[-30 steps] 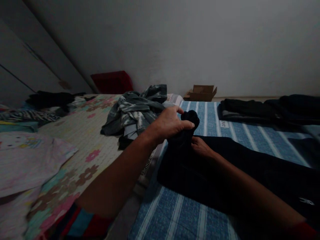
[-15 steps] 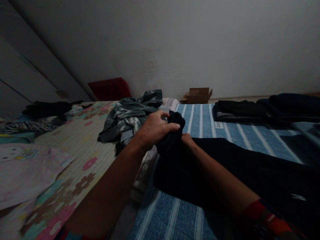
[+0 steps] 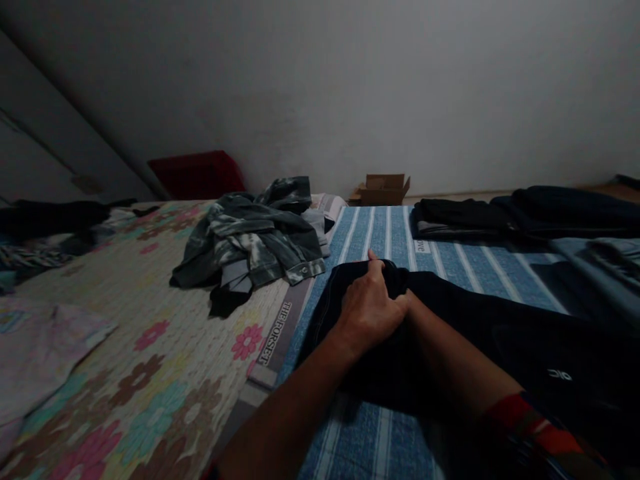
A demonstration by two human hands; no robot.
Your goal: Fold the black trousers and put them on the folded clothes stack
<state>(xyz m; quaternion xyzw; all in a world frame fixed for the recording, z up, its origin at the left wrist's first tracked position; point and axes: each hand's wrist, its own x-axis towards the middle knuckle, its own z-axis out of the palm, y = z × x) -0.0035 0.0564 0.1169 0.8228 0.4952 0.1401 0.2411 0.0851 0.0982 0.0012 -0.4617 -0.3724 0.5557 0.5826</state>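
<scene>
Dark-blue garment (image 3: pixel 475 333) lies under the left hand (image 3: pixel 373 303).

head: worn on the person's head | faces forward and down | striped cloth (image 3: pixel 377 430) close below | wall (image 3: pixel 350 87) farther, across top

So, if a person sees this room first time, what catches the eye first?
Probably the left hand, gripping a dark garment on the blue striped cover, with the right hand beside it. Next, the crumpled grey garment on the flowered cover, and the red object by the wall behind.
</scene>
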